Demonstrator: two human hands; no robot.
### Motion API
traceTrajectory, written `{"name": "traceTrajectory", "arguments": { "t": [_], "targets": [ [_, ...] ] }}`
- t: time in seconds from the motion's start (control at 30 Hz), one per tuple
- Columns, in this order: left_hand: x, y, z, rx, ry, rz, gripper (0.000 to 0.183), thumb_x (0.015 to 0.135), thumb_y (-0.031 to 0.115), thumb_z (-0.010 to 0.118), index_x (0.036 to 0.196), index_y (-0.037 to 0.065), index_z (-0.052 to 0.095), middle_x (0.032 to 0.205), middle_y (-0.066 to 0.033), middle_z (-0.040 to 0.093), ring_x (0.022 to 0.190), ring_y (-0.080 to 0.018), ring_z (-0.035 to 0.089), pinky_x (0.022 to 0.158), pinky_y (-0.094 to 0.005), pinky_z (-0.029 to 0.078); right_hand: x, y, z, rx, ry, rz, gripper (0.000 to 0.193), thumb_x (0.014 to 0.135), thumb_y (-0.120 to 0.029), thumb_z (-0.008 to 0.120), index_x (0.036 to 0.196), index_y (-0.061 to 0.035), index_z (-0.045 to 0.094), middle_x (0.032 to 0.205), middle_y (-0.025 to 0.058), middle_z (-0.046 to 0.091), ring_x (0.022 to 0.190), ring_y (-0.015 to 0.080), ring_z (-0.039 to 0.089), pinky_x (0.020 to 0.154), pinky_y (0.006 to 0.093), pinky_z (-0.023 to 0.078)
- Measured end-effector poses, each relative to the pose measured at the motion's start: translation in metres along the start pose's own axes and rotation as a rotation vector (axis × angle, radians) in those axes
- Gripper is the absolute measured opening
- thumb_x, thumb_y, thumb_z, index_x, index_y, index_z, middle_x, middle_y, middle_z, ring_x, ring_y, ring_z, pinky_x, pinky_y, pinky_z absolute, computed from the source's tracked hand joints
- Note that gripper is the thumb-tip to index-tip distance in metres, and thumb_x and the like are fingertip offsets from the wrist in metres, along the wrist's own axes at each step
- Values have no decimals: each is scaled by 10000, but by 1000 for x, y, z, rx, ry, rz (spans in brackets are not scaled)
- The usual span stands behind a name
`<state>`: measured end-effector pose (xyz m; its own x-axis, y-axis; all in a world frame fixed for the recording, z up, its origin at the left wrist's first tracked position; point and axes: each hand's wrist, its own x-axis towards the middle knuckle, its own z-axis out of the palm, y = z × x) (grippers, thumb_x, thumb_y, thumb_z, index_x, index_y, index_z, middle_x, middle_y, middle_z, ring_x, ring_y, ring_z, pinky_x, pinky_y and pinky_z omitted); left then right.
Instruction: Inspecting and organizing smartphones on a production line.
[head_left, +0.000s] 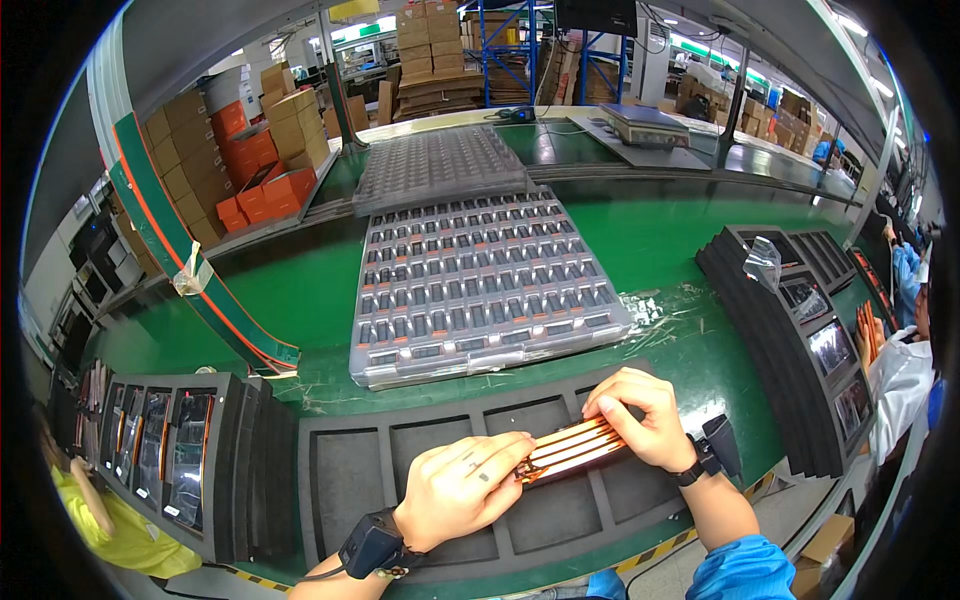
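Head view: left hand (462, 487) and right hand (643, 417), fingers closed, grip a flat glossy orange-edged panel (572, 448) at opposite ends over the dark grey foam compartment tray (345, 475).

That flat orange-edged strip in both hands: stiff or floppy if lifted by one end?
Likely somewhat flexible: the strip is long, thin and flat, gripped by left hand and right hand at opposite ends. Probably light for its size. Its glossy face suggests it may be slippery.
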<state>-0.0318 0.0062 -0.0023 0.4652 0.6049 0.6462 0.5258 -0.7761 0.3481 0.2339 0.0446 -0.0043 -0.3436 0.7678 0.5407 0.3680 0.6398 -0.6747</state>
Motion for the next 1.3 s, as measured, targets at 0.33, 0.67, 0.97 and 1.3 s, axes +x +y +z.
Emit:
{"name": "traceTrajectory", "arguments": {
  "t": [0.33, 0.67, 0.97, 1.3],
  "targets": [
    [0, -1, 0, -5, -2, -1, 353, 715, 23, 696, 1065, 50, 723, 1028, -93, 760, 860, -235, 745, 751, -318, 603, 1, 0, 0, 3, 1, -1, 130, 933, -70, 634, 851, -21, 723, 844, 75, 733, 808, 221, 679, 768, 344, 525],
    [-1, -1, 0, -13, -8, -8, 355, 714, 21, 697, 1068, 46, 722, 1028, -95, 760, 845, -233, 743, 749, -319, 603, 1, -9, -3, 22, 41, -88, 77, 906, -74, 650, 932, -52, 719, 928, 62, 743, 853, 218, 677, 794, 343, 501],
    [2, 5, 10, 43, 13, 59, 366, 699, 54, 758, 1064, 75, 725, 1072, -50, 748, 862, -210, 725, 729, -305, 594, -1, -41, 13, -198, -37, -409, 237, 809, -178, 820, 1037, -154, 760, 1034, -15, 750, 869, 166, 694, 791, 310, 470],
    [1, 5, 9, 85, 11, 62, 356, 675, 35, 730, 1029, 77, 742, 1068, -49, 749, 839, -195, 719, 725, -305, 590, -9, -30, 1, 270, 10, -154, 119, 870, 27, 712, 976, -24, 696, 1010, 133, 755, 907, 234, 728, 798, 334, 550]
  ]
}}
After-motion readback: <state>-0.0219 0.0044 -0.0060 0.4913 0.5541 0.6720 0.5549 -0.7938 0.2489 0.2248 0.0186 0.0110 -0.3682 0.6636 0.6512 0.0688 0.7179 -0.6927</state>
